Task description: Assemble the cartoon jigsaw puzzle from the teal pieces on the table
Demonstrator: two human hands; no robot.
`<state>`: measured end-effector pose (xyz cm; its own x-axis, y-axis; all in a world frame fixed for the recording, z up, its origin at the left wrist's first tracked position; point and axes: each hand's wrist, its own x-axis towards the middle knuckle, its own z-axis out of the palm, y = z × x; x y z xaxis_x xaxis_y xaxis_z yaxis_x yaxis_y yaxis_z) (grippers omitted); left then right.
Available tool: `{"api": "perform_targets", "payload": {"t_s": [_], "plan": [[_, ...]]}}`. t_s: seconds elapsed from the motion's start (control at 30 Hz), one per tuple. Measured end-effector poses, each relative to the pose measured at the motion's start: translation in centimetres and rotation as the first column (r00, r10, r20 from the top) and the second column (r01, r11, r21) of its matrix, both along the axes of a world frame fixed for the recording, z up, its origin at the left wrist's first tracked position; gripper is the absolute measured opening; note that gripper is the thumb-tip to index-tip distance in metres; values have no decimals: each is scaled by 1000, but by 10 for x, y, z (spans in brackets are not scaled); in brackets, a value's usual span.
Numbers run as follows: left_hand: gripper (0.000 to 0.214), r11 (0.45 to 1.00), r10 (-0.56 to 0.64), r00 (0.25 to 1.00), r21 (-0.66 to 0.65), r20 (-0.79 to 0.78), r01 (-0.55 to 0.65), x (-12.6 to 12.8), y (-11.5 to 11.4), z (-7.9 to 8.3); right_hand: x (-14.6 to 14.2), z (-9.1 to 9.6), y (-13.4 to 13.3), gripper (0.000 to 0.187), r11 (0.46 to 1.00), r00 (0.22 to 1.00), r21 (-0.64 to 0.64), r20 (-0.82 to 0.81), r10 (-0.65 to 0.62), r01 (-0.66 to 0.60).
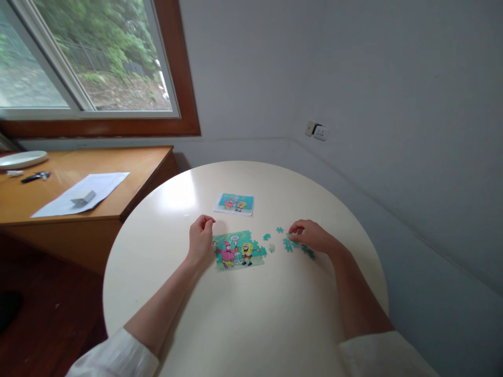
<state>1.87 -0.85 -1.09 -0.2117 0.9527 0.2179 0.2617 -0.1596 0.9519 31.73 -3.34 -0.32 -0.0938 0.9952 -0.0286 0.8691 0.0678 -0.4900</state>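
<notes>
A small cartoon jigsaw puzzle [238,250], mostly assembled, lies near the middle of the round white table [243,314]. My left hand [200,238] rests at the puzzle's left edge with its fingers curled in; nothing shows in them. My right hand [310,235] lies to the right among several loose teal puzzle pieces [288,245], its fingertips pinched on one of them. Two more loose pieces [267,236] lie between the hand and the puzzle. A small reference picture card [234,203] lies behind the puzzle.
A wooden desk [78,209] stands to the left with a sheet of paper [82,193], a white plate [21,158] and a dark small object [35,177]. A window [86,57] is above it. Grey walls meet behind the table, with a wall socket [317,131].
</notes>
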Motion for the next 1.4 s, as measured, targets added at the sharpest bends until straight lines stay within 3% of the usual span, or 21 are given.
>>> {"api": "perform_targets", "payload": {"t_s": [0.17,0.4,0.57,0.8,1.13,1.27,1.4], "plan": [[11,1000,2,1000,-4,13,-2,2,-1,2,-1,1,0,15,999,999,-19,-27,-32,32],[12,1000,-7,1000,-17,10,7,1,-1,1,-4,1,-1,11,997,982,-73,-188,-23,9],[12,1000,-12,1000,-16,-2,12,0,0,0,-7,-1,-1,8,1000,982,1,-188,-23,23],[11,1000,-11,1000,-12,-7,11,0,1,0,-16,-7,5,21,989,990,146,-140,-10,31],[12,999,23,1000,-48,-13,-23,0,2,-4,-41,-17,9,24,956,935,258,-351,-44,142],[12,999,18,999,-27,-31,-19,-5,9,-12,-42,-24,12,27,938,910,287,-409,-63,194],[13,996,86,996,2,-8,-86,-14,19,-22,-41,-30,14,29,931,902,303,-429,-56,202]]}}
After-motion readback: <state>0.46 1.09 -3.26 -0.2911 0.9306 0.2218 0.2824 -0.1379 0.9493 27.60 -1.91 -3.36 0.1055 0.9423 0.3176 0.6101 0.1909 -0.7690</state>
